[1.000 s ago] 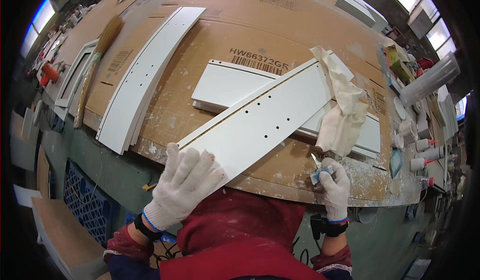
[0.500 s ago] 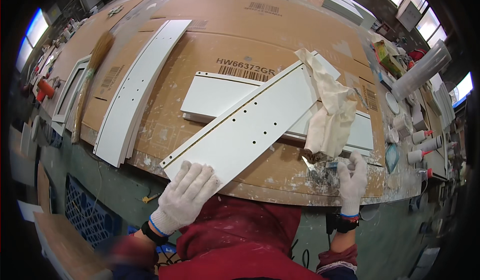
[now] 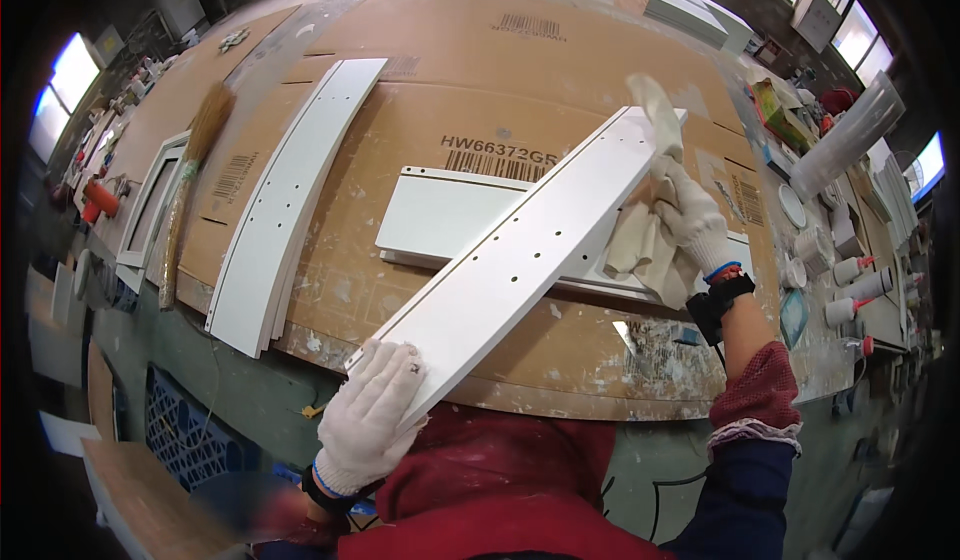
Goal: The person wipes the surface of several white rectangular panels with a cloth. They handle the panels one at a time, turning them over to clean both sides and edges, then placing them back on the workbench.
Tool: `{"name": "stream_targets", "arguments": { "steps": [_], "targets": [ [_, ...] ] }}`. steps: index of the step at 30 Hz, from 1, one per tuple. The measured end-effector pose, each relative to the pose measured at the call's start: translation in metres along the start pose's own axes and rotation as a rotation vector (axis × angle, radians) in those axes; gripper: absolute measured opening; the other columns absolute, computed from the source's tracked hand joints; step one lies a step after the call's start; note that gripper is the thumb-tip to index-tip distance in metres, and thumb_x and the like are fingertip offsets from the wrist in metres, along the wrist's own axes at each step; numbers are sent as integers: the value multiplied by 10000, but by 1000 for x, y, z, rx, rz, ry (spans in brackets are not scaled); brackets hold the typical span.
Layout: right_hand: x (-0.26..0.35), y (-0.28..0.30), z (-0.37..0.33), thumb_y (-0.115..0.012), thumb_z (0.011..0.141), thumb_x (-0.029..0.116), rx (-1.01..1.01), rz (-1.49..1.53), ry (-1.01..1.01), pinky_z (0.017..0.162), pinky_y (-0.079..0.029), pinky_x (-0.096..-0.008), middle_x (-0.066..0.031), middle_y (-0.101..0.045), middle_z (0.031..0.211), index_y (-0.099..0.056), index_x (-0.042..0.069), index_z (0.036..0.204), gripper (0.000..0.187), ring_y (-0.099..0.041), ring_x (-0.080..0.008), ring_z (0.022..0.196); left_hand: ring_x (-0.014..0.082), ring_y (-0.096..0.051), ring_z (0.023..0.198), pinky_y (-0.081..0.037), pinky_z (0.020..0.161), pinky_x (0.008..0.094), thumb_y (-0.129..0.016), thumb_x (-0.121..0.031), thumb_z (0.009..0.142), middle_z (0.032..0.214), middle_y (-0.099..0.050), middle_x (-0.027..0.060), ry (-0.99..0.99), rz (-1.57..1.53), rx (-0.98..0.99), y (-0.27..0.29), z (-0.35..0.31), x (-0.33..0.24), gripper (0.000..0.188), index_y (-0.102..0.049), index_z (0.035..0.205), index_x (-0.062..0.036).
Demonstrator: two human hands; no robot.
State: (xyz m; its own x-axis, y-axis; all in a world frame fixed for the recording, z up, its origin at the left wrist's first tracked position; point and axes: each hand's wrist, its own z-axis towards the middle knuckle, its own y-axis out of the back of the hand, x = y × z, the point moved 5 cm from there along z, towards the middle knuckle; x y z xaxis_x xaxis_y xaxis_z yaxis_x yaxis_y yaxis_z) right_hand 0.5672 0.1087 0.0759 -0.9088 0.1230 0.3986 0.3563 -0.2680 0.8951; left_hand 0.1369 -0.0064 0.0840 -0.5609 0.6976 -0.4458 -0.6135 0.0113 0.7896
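A long white board (image 3: 530, 250) with several drilled holes slants over a stack of white boards (image 3: 440, 210) on the cardboard-covered table. My left hand (image 3: 370, 410), in a white knit glove, grips its near end with the fingers over the top face; the thumb is hidden. My right hand (image 3: 692, 218), also gloved, is closed on a crumpled cream cloth (image 3: 645, 250) beside the board's far end. Part of that cloth rises above the hand and lies against the board's far edge.
Another stack of drilled white boards (image 3: 290, 210) lies to the left, near a straw brush (image 3: 205, 120) and a white frame (image 3: 150, 200). Glue bottles (image 3: 865, 285) and a clear plastic roll (image 3: 848, 140) crowd the right side. A blue plastic crate (image 3: 190, 425) is below, left.
My right hand has moved up and forward from the table's near edge and taken hold of the cloth. The board has tipped about its long axis, showing its near side edge, with my left hand still on it.
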Motion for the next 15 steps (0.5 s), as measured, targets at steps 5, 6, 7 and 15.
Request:
{"name": "stream_targets", "arguments": {
  "steps": [5, 6, 7, 15],
  "targets": [
    [18, 47, -2, -666, 801, 146, -61, 814, -83, 823, -498, -357, -98, -683, 949, -661, 88, 1086, 291, -643, -256, 912, 226, -637, 999, -507, 879, 310, -577, -55, 790, 1138, -624, 181, 851, -1261, -397, 16, -20, 27, 553, -463, 1291, 150],
    [32, 50, -7, -670, 790, 138, -4, 980, -102, 812, -499, -363, -91, -681, 945, -685, 100, 1036, 250, -639, -250, 896, 232, -641, 990, -513, 871, 312, -577, -70, 794, 1134, -624, 187, 875, -1312, -421, 14, -24, 31, 554, -461, 1288, 154],
    [64, 54, -13, -685, 763, 135, -33, 692, 221, 810, -502, -368, -87, -677, 925, -698, 114, 972, 211, -636, -253, 899, 238, -645, 982, -520, 864, 314, -577, -85, 799, 1129, -623, 193, 897, -1364, -445, 8, -35, 39, 556, -459, 1284, 159],
    [272, -111, -136, -617, 795, 269, 399, 290, 1055, 933, -464, -448, -104, -518, 1222, -549, 153, 1210, 437, -539, -310, 1105, 270, -658, 978, -562, 831, 352, -599, -155, 837, 1156, -606, 213, 905, -1651, -415, -40, -60, 85, 558, -440, 1262, 168]
  ]
}}
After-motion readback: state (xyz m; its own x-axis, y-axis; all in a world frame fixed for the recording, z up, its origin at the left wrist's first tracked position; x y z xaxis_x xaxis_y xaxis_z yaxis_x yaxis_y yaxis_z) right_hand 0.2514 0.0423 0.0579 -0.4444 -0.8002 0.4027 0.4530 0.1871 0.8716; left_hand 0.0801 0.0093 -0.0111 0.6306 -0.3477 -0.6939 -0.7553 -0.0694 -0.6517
